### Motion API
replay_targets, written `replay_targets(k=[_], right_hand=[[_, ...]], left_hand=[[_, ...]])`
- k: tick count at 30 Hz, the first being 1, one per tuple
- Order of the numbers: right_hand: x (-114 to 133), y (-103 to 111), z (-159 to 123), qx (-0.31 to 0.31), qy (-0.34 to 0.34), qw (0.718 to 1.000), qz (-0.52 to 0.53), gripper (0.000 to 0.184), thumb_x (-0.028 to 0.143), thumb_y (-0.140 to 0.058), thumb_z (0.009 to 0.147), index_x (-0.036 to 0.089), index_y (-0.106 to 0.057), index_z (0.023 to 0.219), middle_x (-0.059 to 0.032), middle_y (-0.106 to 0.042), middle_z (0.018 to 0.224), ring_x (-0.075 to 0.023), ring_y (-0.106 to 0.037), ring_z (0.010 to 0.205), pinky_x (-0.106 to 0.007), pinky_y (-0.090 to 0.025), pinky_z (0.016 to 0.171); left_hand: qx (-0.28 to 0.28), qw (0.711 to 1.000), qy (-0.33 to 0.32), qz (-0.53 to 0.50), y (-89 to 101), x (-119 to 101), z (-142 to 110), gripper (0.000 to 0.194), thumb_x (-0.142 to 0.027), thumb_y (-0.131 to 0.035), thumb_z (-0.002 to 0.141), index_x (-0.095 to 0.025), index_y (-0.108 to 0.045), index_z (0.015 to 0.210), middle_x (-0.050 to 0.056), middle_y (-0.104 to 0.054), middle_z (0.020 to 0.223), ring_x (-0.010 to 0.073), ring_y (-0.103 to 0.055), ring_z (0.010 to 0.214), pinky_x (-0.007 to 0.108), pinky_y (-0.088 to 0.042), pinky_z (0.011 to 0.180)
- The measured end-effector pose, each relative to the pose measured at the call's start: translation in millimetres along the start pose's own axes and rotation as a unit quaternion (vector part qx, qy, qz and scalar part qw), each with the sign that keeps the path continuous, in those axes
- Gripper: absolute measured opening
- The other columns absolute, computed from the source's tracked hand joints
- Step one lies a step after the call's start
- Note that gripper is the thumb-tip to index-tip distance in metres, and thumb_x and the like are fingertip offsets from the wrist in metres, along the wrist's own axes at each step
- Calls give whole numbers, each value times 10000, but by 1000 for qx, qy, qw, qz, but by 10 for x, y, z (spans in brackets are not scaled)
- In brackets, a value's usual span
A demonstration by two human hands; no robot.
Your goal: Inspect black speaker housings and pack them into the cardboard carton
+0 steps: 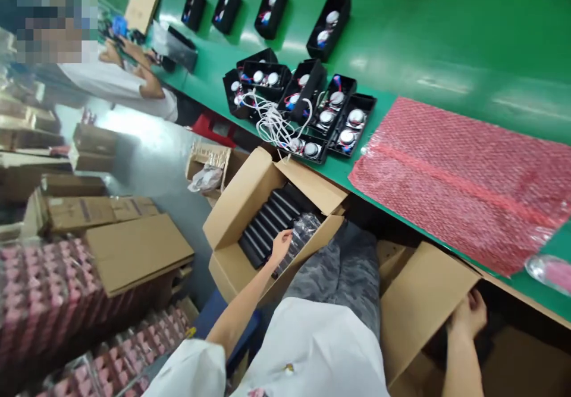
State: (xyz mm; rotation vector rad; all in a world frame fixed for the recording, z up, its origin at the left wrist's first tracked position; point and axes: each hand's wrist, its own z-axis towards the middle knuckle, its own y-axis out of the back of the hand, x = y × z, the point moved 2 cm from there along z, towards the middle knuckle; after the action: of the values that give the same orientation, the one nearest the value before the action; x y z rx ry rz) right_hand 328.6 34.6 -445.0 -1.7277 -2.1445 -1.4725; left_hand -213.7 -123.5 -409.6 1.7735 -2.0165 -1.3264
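My left hand (pixel 282 245) reaches into an open cardboard box (pixel 238 197) at my knees. Its fingers are pinched at the clear plastic bag (pixel 306 230) on the near side of the contents. Beside the bag, black plastic housings (pixel 267 221) lie in a close row. On my right side, my right hand (pixel 469 315) is at a second cardboard box, just beyond its raised flap (pixel 428 302). The fingers there are curled, and what they hold, if anything, is hidden. Dark shadow covers most of that box's inside.
Black cases with round speakers (pixel 330 108) and a bundle of white cables (pixel 274 120) crowd the green bench (pixel 423 46). Pink bubble wrap (pixel 468 177) lies at its front edge. A co-worker (pixel 120 81) works farther left. Stacked cartons (pixel 138 254) and pink trays (pixel 44 290) fill the left floor.
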Motion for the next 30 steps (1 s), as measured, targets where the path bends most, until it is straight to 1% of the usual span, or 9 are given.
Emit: replay_targets(k=[4,7,11,15,19,23,27,29,30], right_hand=[[90,53,-788,-61,-19,998,1,895,729,-503,932,115,-473,1583,-269,-546,1533,-426,-543,1439,-624,-462,1207],[95,-77,-1258,-108,31,992,-60,947,766,-671,804,284,-501,1601,-164,-572,1548,-423,-531,1449,-544,-423,1247],[142,-268,-1405,-208,81,970,-98,855,810,-652,796,432,-533,1553,-118,-604,1519,-388,-562,1421,-462,-463,1191],[244,-363,-1323,-206,100,971,-74,892,787,-664,787,362,-525,1560,-190,-566,1541,-353,-552,1440,-411,-456,1183],[351,-359,-1319,-174,64,978,-93,1102,843,-561,784,98,-451,1590,-311,-490,1562,-440,-488,1485,-482,-386,1272],[565,-314,-1618,-128,79,986,-65,1199,857,-486,803,-44,-347,1581,-365,-399,1594,-487,-401,1529,-612,-308,1309],[994,-524,-2362,17,163,986,-23,744,670,-483,982,124,-552,1482,-214,-564,1528,-364,-524,1468,-589,-404,1262],[1308,-730,-2816,137,240,961,0,619,613,-613,947,221,-640,1426,-111,-635,1481,-297,-596,1407,-500,-476,1232],[1476,-813,-3035,190,286,939,6,710,622,-735,861,254,-625,1459,-83,-606,1524,-295,-573,1435,-485,-458,1251]], left_hand=[[35,996,-75,46,-175,47,864,375,-388,-678,1027,-196,-652,1348,123,-637,1425,275,-656,1243,518,-573,1061],[91,981,-155,79,-395,-41,1551,404,-375,-696,1015,-201,-644,1375,129,-588,1509,306,-604,1342,563,-525,1126],[150,956,-217,125,-604,-261,2337,426,-377,-718,999,-173,-648,1366,140,-602,1486,318,-601,1348,576,-511,1136],[182,939,-240,163,-596,-506,2655,407,-387,-709,1006,-168,-654,1345,131,-637,1429,301,-637,1291,554,-543,1095],[194,926,-277,171,-216,-726,2307,380,-411,-707,1004,-153,-679,1282,126,-674,1365,285,-657,1254,536,-541,1089],[169,917,-325,156,536,-921,1486,372,-418,-822,833,-151,-734,1077,153,-760,1183,328,-703,1182,542,-485,1159],[86,921,-359,125,1275,-1104,500,549,-510,-787,735,-161,-707,1151,214,-757,1193,438,-716,1136,596,-537,1066],[36,950,-309,27,1499,-1289,-29,698,-569,-773,778,-219,-622,1363,134,-746,1278,352,-743,1112,491,-579,1038],[66,960,-271,-30,1526,-1418,-297,760,-560,-813,749,-242,-598,1405,105,-748,1282,331,-748,1103,460,-597,1011]])
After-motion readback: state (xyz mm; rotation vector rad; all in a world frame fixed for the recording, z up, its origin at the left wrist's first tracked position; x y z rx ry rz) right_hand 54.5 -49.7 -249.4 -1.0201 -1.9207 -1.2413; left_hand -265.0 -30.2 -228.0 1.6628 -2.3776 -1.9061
